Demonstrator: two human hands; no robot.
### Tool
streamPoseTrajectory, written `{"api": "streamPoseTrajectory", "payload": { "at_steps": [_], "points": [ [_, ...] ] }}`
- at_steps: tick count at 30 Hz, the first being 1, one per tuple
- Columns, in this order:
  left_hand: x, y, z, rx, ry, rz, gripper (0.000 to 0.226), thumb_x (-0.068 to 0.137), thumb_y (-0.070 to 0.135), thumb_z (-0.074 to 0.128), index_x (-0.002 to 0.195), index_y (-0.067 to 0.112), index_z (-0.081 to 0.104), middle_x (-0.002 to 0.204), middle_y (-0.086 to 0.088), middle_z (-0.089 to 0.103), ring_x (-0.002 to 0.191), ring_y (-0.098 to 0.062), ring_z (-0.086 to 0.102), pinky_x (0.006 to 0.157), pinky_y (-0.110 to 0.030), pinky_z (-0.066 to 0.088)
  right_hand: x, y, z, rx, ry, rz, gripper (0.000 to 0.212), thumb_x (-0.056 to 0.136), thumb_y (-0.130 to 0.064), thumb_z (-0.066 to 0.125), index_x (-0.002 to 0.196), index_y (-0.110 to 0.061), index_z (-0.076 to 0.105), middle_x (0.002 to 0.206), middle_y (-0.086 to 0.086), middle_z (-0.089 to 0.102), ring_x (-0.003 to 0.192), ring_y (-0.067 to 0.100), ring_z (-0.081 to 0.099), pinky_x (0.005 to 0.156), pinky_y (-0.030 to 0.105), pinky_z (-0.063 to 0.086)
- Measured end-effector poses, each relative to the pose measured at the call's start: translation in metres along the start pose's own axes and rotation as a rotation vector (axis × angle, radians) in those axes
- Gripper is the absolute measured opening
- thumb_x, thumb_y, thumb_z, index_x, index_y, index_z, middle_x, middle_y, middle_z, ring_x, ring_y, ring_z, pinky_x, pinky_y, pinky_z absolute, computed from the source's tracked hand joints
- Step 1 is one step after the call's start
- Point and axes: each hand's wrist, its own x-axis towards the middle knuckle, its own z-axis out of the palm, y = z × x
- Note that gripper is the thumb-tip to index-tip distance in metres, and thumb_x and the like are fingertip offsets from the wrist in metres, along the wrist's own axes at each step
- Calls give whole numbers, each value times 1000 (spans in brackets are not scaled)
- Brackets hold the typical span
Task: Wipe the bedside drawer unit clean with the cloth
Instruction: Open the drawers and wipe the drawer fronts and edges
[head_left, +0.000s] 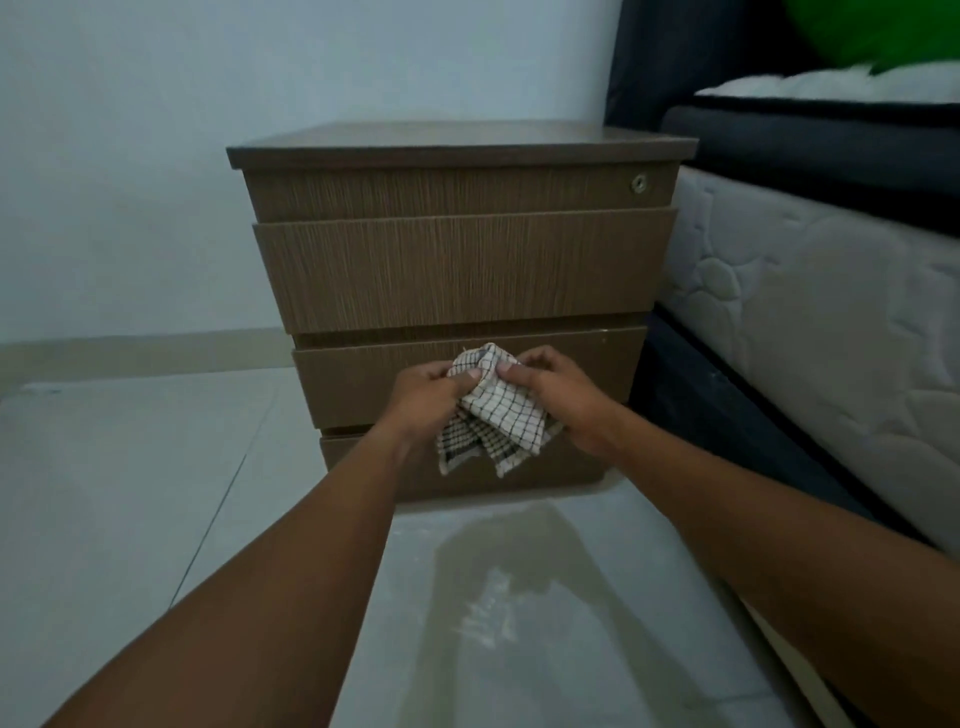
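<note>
A brown wood-grain bedside drawer unit (457, 270) stands on the floor against the wall, with several drawer fronts and a small round lock at its top right. A white cloth with a dark check pattern (496, 410) hangs bunched in front of the lower drawers. My left hand (423, 397) pinches its upper left part and my right hand (563, 397) pinches its upper right part. Both hands are held a little in front of the drawer fronts, and the cloth's loose corners dangle below them.
A bed with a white quilted mattress (810, 332) and dark frame stands close to the unit's right side. A dark headboard (675, 57) rises behind it. Glossy pale floor tiles (130, 467) spread to the left and front. A plain wall (208, 78) is behind.
</note>
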Motion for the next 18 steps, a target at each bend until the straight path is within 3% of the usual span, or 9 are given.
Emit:
{"api": "streamPoseTrajectory", "payload": {
  "at_steps": [2,5,9,11,13,15,17,18],
  "points": [
    [-1,8,9,-73,21,4,20,96,21,64,113,14,70,101,-4,74,88,-16,71,58,-22,55,-8,-8,-12,15,-27,-40,39,87,-35,75,119,-20,57,114,7,70,96,24,72,70,34,59],
    [-4,17,20,-166,60,9,20,96,21,64,113,13,70,100,-7,75,90,-21,72,63,-27,59,-16,-17,-23,25,-41,-83,59,79,-32,83,130,-26,53,122,6,66,100,25,72,76,38,62],
    [-2,27,25,-338,103,-33,20,94,20,65,111,10,70,100,-13,77,92,-29,74,77,-41,62,-17,-21,-24,-262,124,-353,80,69,-45,88,136,-39,47,132,-4,41,114,6,50,84,28,55],
    [-1,32,25,-389,106,-45,21,95,20,64,112,9,69,101,-14,77,94,-30,74,82,-47,61,-17,-26,-24,-349,84,-437,80,66,-44,90,135,-35,51,132,-5,42,115,4,48,88,26,54],
    [0,37,24,-411,101,-39,23,95,21,63,113,8,69,102,-15,76,96,-31,74,88,-52,58,-17,-30,-23,-348,18,-446,74,68,-34,91,133,-29,56,129,-3,52,111,10,59,84,25,58],
    [1,40,23,-412,102,-11,23,95,24,62,112,10,70,103,-15,76,98,-32,73,90,-54,57,-17,-32,-22,-300,12,-462,52,80,-22,84,128,-20,63,119,-1,66,103,13,68,81,27,60],
    [-1,42,21,-375,102,2,26,95,31,60,111,14,71,104,-14,76,98,-32,72,90,-53,57,-18,-35,-20,-267,66,-460,22,95,-21,67,117,-19,72,106,-4,74,97,10,71,82,32,60],
    [-2,41,20,-344,92,8,30,95,35,57,113,16,70,106,-13,75,99,-31,71,91,-51,56,-19,-37,-20,-264,112,-442,18,99,-25,61,110,-21,75,101,-6,75,95,8,71,82,33,59]
  ]
}}
